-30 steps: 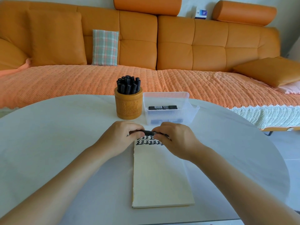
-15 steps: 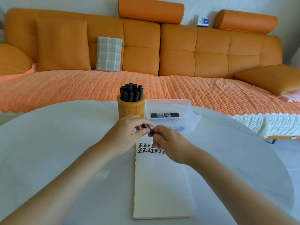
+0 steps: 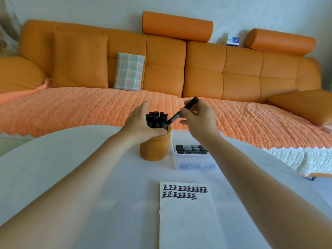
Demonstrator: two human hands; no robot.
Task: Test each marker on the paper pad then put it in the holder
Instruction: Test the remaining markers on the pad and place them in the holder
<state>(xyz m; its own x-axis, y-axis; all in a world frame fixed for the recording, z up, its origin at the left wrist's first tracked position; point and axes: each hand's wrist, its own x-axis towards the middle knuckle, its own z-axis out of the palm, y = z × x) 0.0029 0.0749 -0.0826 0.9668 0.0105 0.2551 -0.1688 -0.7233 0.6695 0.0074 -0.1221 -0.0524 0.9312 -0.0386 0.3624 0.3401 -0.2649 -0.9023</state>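
1. The orange sofa (image 3: 203,69) fills the back of the room, with a woven orange throw (image 3: 80,108) over the seat and a plaid cushion (image 3: 129,71) against the backrest.
2. In front of it, the round white table (image 3: 53,177) carries everything.
3. The paper pad (image 3: 186,223) lies at the near edge, two rows of black test marks along its top.
4. The clear bin (image 3: 193,161) sits just right of the holder, with loose markers (image 3: 190,149) lying flat inside.
5. The orange holder (image 3: 154,149) stands upright, packed with a bundle of markers (image 3: 156,119).
6. The left hand (image 3: 140,123) cups that bundle, thumb curled across at the rim.
7. The right hand (image 3: 199,117) pinches one marker (image 3: 181,112), tilted, its lower end at the holder's mouth.
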